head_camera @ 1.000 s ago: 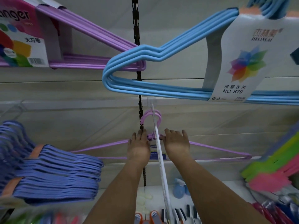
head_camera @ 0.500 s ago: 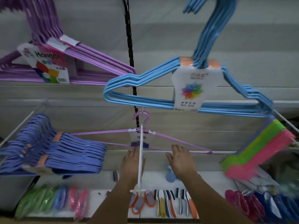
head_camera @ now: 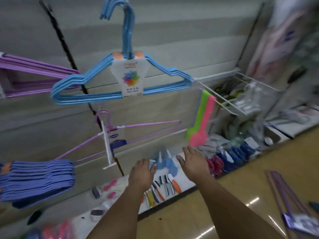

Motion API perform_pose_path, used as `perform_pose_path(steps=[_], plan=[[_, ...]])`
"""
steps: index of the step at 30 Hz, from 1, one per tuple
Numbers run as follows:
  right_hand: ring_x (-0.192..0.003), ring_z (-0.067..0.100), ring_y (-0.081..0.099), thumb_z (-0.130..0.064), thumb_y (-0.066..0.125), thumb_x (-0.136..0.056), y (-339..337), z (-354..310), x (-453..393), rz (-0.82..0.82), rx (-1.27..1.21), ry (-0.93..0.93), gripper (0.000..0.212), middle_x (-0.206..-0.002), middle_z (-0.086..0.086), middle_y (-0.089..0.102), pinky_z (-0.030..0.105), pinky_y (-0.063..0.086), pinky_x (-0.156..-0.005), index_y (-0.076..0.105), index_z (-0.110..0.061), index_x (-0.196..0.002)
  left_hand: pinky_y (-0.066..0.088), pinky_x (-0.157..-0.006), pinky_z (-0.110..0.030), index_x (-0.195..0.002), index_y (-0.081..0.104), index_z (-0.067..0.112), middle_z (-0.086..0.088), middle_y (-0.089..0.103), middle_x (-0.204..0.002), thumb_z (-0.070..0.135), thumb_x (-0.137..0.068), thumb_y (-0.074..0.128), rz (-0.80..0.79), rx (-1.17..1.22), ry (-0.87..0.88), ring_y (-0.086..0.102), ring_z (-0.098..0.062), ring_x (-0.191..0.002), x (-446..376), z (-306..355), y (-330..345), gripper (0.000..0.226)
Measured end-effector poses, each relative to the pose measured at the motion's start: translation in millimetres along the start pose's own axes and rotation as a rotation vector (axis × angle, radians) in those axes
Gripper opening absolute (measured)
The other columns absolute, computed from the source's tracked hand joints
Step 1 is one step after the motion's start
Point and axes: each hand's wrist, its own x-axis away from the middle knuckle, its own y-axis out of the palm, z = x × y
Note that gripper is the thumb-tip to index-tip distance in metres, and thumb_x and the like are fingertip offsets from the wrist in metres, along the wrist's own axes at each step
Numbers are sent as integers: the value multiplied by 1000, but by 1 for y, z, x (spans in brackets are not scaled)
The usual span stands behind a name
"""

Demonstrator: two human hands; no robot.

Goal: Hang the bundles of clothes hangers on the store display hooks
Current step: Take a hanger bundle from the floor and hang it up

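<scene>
Both hands empty, fingers spread: left hand and right hand held out in front of the lower shelf, touching nothing. Thin purple hanger bundle hangs on the white display hook, above the hands. Blue hanger bundle hangs higher up. Another purple bundle lies on the floor, right.

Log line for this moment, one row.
left hand: open, empty | right hand: open, empty | purple hanger bundle: on hook | floor bundle: unhung
</scene>
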Motion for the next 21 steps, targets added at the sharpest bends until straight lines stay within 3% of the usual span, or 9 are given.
perform_pose_path(steps=[4,12,18,21], plan=[[-126,28,44,-52,22,-99,-1,40,52,24,9,162,57,-143,9,44,35,35,-103,39,-15,-140,35,-102,-34,-135,43,10,-12,48,-138,43,-102,31,-63,-50,144,44,-27,-126,8,42,13,49],[-127,28,45,-49,28,-100,-21,120,153,120,0,473,54,-149,8,37,36,33,-103,37,-16,-142,23,-115,-37,-149,30,13,-10,30,-154,44,-101,30,-176,-77,455,26,-26,-142,34,139,51,56],[-121,28,48,-49,32,-99,-28,185,216,177,-29,674,52,-142,8,43,37,39,-95,42,-14,-136,32,-108,-37,-139,42,14,-11,43,-144,42,-101,34,-208,-138,659,37,-27,-133,54,224,89,48],[-119,30,50,-50,31,-99,-31,219,244,189,-48,763,50,-139,6,45,38,39,-93,43,-15,-133,29,-110,-39,-144,38,17,-9,38,-149,45,-100,32,-254,-168,724,33,-26,-137,66,265,114,52]])
